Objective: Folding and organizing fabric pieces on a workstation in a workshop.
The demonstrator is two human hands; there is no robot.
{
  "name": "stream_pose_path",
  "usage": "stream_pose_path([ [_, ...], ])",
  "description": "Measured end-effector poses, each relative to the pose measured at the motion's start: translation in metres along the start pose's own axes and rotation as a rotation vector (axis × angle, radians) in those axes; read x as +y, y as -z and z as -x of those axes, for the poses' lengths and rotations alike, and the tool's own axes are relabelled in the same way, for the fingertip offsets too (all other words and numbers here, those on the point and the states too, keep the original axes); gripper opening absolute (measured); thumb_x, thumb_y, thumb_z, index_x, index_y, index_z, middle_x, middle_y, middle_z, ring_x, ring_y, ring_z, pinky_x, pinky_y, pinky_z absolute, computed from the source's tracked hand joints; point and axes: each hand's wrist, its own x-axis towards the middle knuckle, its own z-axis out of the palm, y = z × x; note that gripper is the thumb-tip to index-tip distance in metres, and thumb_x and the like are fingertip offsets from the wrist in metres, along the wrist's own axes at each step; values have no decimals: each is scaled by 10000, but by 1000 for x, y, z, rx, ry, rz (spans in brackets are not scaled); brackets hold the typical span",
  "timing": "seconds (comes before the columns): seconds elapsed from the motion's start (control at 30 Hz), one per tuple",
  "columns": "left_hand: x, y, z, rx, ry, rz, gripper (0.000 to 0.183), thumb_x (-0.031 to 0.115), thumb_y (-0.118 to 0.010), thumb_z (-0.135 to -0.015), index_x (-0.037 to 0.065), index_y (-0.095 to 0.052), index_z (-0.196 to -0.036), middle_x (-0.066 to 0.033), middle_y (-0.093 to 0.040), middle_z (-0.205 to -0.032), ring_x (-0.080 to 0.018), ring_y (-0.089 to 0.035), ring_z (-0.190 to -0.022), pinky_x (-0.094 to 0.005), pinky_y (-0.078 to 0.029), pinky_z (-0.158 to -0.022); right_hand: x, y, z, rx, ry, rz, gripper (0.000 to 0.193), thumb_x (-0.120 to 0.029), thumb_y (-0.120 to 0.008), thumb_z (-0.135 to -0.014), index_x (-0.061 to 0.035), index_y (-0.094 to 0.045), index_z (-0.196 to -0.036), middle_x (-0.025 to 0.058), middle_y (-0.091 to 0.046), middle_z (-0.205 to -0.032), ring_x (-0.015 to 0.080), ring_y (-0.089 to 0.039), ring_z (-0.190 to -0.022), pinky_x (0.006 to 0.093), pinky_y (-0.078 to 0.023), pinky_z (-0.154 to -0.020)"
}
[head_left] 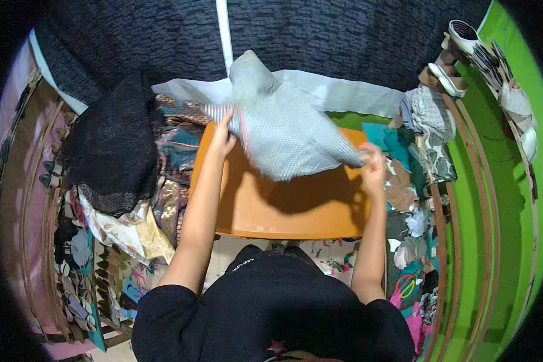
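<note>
A light grey, finely patterned cloth (292,130) with a pinkish edge hangs spread between my two hands; whether it is a garment I cannot tell. My left hand (224,137) is closed on its left edge, beside the pinkish strip. At the lower right corner of the cloth, the fingers of my right hand (373,169) pinch it, slightly smeared by motion. Below lies an orange tabletop (265,220), on which the cloth casts a dark shadow. The far end of the cloth rises to a bunched tip near the back curtain.
A black cloth heap (111,145) stands left of the table, by patterned folded fabrics (184,145). Scraps and orange-handled scissors (406,286) lie at the right. Wooden rails (472,181) hold shoes along the green wall. A dark curtain (320,36) hangs behind.
</note>
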Motion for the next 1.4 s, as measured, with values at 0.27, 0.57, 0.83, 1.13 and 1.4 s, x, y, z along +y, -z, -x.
stream_pose_path([
  [0.27, -186, 140, 41, 450, 254, 22, 83, 123, -516, -755, 82, -451, -723, -26, -483, -592, -96, -444, -433, -201, -297, -317, 97, -38, 110, -837, -610, 545, 246, -276, -591, -715, -152, -633, -924, 126, -540, -1064, 293, -487, -965, 369, -303, -909],
  [0.57, -183, 14, 103, 309, 525, -619, 223, 50, -578, -728, -56, -541, -920, -121, -590, -825, -209, -568, -678, -322, -454, -565, 92, -136, 91, -769, -243, 244, 385, -311, -603, -711, -87, -537, -1018, 147, -482, -1041, 320, -406, -1002, 412, -310, -877],
  [0.83, -154, 31, 137, 194, 367, -515, 255, 94, -549, -702, -26, -547, -927, -79, -575, -706, -158, -532, -589, -276, -431, -513, 103, -173, 62, -400, -445, 536, 562, -337, -640, -670, -2, -454, -1081, 168, -409, -1094, 343, -374, -1032, 430, -320, -863],
  [1.13, -121, 142, 103, 333, 416, -538, 355, 375, -633, -696, 48, -494, -695, -32, -470, -570, -119, -438, -430, -249, -312, -352, 150, -174, 63, -451, -584, 653, 479, -314, -654, -629, -25, -530, -990, 154, -574, -960, 329, -528, -897, 465, -329, -794],
  [1.4, -109, 148, 30, 583, -147, -978, 483, 321, -648, -670, -61, -480, -913, -170, -555, -829, -267, -554, -719, -342, -440, -675, 129, -152, 36, -344, -483, 95, 260, -43, -651, -607, 4, -540, -837, 104, -575, -799, 196, -539, -785, 267, -413, -678],
])
